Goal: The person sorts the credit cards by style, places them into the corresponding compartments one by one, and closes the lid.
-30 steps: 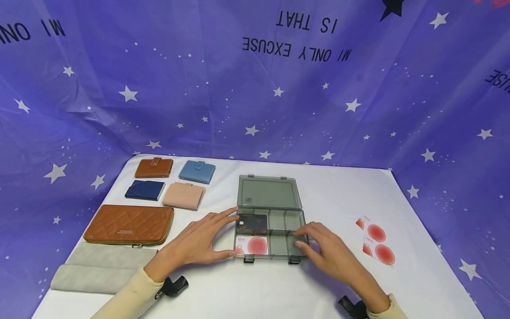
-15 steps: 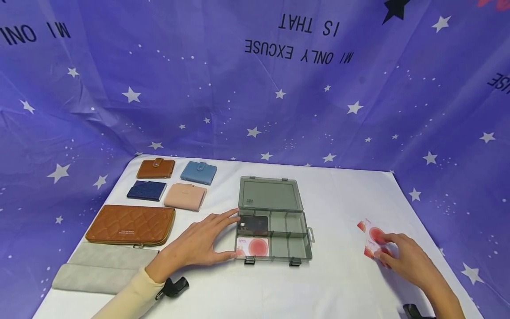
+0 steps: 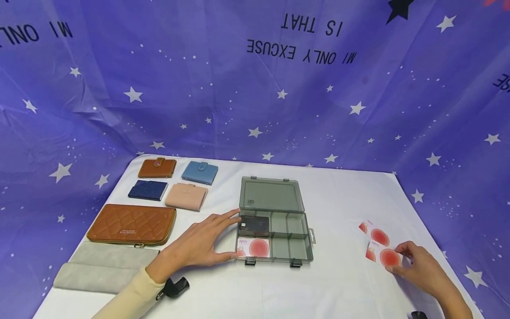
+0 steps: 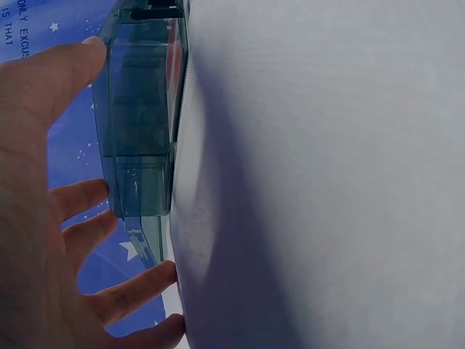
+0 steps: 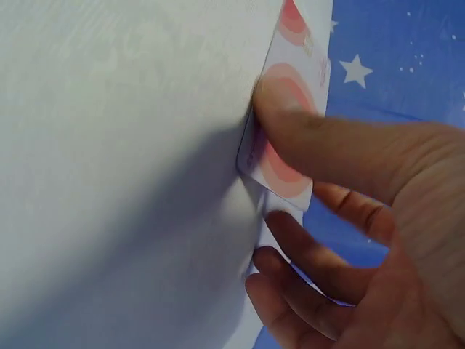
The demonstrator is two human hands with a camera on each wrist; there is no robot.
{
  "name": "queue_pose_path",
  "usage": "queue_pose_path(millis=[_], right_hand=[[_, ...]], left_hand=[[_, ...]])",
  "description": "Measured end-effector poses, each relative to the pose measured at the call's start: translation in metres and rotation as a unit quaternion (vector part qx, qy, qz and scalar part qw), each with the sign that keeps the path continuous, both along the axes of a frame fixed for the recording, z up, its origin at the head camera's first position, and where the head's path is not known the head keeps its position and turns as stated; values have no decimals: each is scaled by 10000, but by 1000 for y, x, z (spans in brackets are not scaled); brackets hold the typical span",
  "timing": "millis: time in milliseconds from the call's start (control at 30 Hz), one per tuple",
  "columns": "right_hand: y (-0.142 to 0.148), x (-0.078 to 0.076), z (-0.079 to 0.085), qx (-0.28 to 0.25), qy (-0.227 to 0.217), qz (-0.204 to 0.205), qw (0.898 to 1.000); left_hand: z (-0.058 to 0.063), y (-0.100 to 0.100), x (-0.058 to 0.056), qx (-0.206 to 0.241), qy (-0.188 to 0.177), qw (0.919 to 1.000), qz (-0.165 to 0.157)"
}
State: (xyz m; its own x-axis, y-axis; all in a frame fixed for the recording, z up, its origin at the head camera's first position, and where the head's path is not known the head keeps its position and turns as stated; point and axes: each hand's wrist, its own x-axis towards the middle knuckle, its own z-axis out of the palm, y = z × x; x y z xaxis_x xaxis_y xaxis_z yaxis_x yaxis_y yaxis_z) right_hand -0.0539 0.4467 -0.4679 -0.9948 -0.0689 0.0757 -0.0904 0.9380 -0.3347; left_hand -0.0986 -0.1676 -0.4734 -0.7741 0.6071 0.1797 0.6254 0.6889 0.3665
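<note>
In the head view a translucent grey-green divided box [image 3: 281,246] lies with its lid [image 3: 272,195] folded back. In its left compartments are a black card [image 3: 256,226] marked VIP and a white card with a red circle [image 3: 253,247]. My left hand [image 3: 197,246] rests against the box's left side, fingers spread, thumb near the front corner. Far to the right, my right hand [image 3: 424,270] pinches a white-and-red card [image 3: 388,257] between thumb and index finger, its other fingers loosely bent. A similar card [image 3: 377,235] lies just behind, partly overlapped.
Left of the box sit a small brown wallet [image 3: 157,169], a blue one [image 3: 200,173], a navy one [image 3: 148,190] and a pink one [image 3: 186,196]. Nearer are a quilted brown zip wallet [image 3: 131,223] and a grey folded case [image 3: 99,277]. A purple starry cloth [image 3: 223,106] stands behind.
My right hand has left the box's right side, moved right to the loose cards and taken hold of the nearer one. The left hand has stayed at the box.
</note>
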Motion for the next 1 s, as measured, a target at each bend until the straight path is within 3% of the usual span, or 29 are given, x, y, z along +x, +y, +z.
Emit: queue_pose_path(millis=[200, 400, 500, 600, 767, 1000], right_hand=[[-16, 6, 21, -133, -321, -254, 9991], [-70, 3, 46, -766, 747, -245, 9940], [-111, -4, 57, -1228, 1190, 80, 9852], [-149, -10, 61, -1518, 1349, 517, 9778], [-200, -20, 59, -1757, 1138, 1100, 9716], [-258, -31, 43, -1815, 611, 1958, 9618]], left_hand=[[1, 0, -1, -27, -32, 10000, 24], [1, 0, -1, -23, -51, 10000, 24], [0, -1, 0, -24, -50, 10000, 19], [-1, -2, 1, -7, -31, 10000, 13], [-1, -2, 0, 3, 8, 10000, 6], [-1, 1, 0, 18, -42, 10000, 3]])
